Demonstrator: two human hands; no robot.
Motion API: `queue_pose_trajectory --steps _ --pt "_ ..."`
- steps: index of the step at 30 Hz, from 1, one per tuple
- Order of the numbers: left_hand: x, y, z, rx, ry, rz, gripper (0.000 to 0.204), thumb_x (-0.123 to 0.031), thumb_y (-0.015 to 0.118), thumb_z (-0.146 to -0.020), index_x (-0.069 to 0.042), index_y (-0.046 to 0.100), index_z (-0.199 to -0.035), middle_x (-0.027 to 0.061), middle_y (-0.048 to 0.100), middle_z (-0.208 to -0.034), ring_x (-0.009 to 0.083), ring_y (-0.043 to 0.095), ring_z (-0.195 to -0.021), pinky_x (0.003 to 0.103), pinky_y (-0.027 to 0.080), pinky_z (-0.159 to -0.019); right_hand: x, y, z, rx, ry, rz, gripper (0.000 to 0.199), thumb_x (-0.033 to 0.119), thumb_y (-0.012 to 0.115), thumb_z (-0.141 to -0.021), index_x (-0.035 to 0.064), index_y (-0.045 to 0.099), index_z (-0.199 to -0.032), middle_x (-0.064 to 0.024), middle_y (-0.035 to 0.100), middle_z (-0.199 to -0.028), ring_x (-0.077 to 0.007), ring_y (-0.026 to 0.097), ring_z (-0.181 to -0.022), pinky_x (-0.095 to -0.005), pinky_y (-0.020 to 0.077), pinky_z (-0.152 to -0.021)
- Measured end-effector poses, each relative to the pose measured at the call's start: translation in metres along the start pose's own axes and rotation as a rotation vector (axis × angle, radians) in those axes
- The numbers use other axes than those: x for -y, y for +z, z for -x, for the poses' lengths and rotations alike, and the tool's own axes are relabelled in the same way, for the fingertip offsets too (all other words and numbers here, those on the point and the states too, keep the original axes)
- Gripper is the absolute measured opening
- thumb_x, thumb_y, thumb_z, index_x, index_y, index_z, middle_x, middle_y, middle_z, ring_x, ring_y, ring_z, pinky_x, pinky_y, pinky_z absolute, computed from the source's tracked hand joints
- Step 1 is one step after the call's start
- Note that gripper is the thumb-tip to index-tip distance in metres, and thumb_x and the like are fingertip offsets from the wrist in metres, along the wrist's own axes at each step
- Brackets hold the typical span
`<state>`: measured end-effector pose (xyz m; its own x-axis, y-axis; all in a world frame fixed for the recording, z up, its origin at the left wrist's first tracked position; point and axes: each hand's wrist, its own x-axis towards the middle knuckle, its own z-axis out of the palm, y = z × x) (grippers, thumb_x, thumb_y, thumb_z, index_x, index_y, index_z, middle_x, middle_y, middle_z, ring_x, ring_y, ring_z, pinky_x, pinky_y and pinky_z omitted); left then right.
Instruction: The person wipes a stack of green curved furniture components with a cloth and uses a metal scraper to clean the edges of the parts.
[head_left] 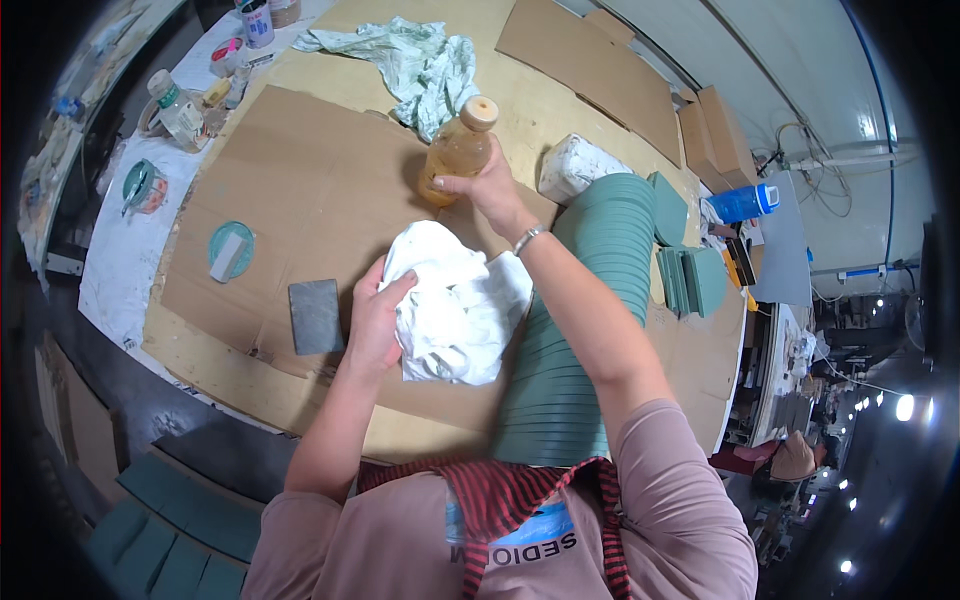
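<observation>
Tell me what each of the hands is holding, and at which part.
The right hand grips the amber bottle around its lower body. The left hand clutches the white cloth at its left edge.

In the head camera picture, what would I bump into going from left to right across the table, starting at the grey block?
Grey block → left hand → white cloth → right hand holding the bottle → row of green tiles → blue bottle.
</observation>
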<state>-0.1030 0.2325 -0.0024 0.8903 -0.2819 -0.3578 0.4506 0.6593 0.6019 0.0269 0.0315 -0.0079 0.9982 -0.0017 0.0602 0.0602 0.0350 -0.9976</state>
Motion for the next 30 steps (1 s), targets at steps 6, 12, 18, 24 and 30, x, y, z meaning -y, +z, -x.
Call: queue_pose_trajectory --steps 6,12,18,24,30 --pt "-0.019 -0.018 -0.014 -0.034 0.105 0.035 0.045 0.003 0.046 -0.092 0.006 0.046 -0.138 0.0188 0.061 -0.127 0.0276 0.063 -0.115 0.039 0.051 -0.099 0.041 0.005 0.0 0.017 -0.085 0.384 0.073 0.004 0.087 -0.058 0.0035 0.051 -0.122 -0.0069 0.062 -0.116 -0.0196 0.059 -0.111 -0.0339 0.045 -0.101" --pt "-0.021 -0.015 -0.016 -0.022 0.175 0.07 0.063 0.009 0.041 -0.09 -0.002 0.03 -0.151 0.0188 0.048 -0.144 0.031 0.054 -0.129 0.043 0.048 -0.105 0.103 0.011 0.055 0.286 -0.242 1.248 0.067 0.01 0.078 -0.055 0.0057 0.059 -0.12 -0.0105 0.066 -0.103 -0.0329 0.064 -0.1 -0.0396 0.0525 -0.085" --pt "-0.01 -0.009 -0.01 0.192 0.075 0.244 0.049 -0.012 0.041 -0.105 -0.002 0.031 -0.151 0.0158 0.047 -0.147 0.0296 0.051 -0.132 0.044 0.046 -0.108 0.093 -0.001 0.077 0.296 -0.327 1.46 0.051 0.003 0.067 -0.063 0.0094 0.066 -0.113 -0.0085 0.067 -0.101 -0.0321 0.063 -0.093 -0.0419 0.0525 -0.077" --pt "-0.008 -0.008 -0.007 0.094 0.051 0.233 0.042 -0.013 0.037 -0.107 0.003 0.042 -0.145 0.0154 0.052 -0.143 0.0268 0.055 -0.128 0.041 0.046 -0.108 0.112 -0.005 0.075 0.252 -0.457 1.615 0.04 0.001 0.067 -0.06 0.0072 0.065 -0.1 -0.0081 0.064 -0.091 -0.0298 0.062 -0.086 -0.0398 0.05 -0.075" --pt "-0.011 -0.008 -0.008 0.081 0.057 0.232 0.041 -0.013 0.037 -0.107 0.003 0.044 -0.144 0.0159 0.054 -0.141 0.0271 0.056 -0.127 0.041 0.047 -0.107 0.12 -0.011 0.071 0.218 -0.524 1.653 0.028 0.002 0.067 -0.06 0.0079 0.063 -0.087 -0.0069 0.062 -0.084 -0.0291 0.061 -0.082 -0.0391 0.0479 -0.073"
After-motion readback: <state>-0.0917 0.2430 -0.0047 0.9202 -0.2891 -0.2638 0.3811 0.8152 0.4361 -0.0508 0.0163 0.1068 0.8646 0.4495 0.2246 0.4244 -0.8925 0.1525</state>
